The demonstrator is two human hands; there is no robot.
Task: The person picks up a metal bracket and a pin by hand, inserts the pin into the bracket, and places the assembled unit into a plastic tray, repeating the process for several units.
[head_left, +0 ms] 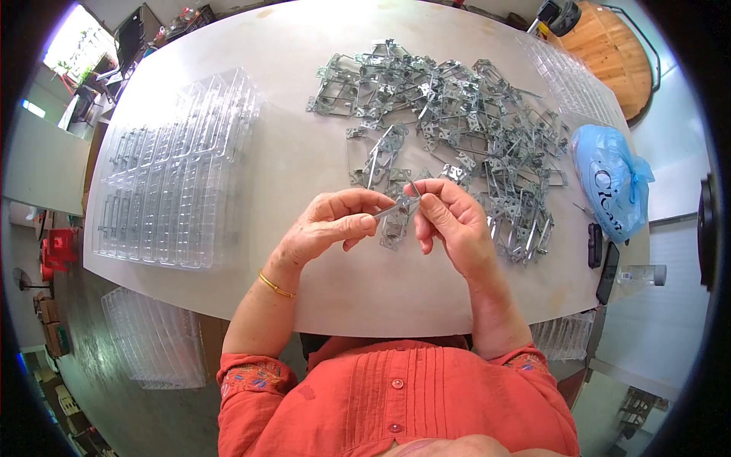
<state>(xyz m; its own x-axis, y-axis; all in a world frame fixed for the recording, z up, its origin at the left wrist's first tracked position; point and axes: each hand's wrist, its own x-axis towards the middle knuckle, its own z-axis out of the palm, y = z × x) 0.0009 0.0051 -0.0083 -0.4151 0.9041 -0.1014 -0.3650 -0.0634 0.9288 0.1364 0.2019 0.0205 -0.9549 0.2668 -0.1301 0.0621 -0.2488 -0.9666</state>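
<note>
Metal piece (405, 202) sits mid-frame, pinched by the left hand (336, 219) and the right hand (454, 219), above a pale bench (350, 301) where a heap of metal brackets (451, 103) spreads from upper centre to right

I am seeing a tied blue bag (609, 181) resting on my worktop (285, 152). Nearer me than the bag, a small black case (595, 245), a black slab (608, 274) and a clear bottle (640, 275) are showing. Beyond it I am noticing a round wooden panel (609, 65); far left of the bag, a red plastic object (59, 247).
</note>
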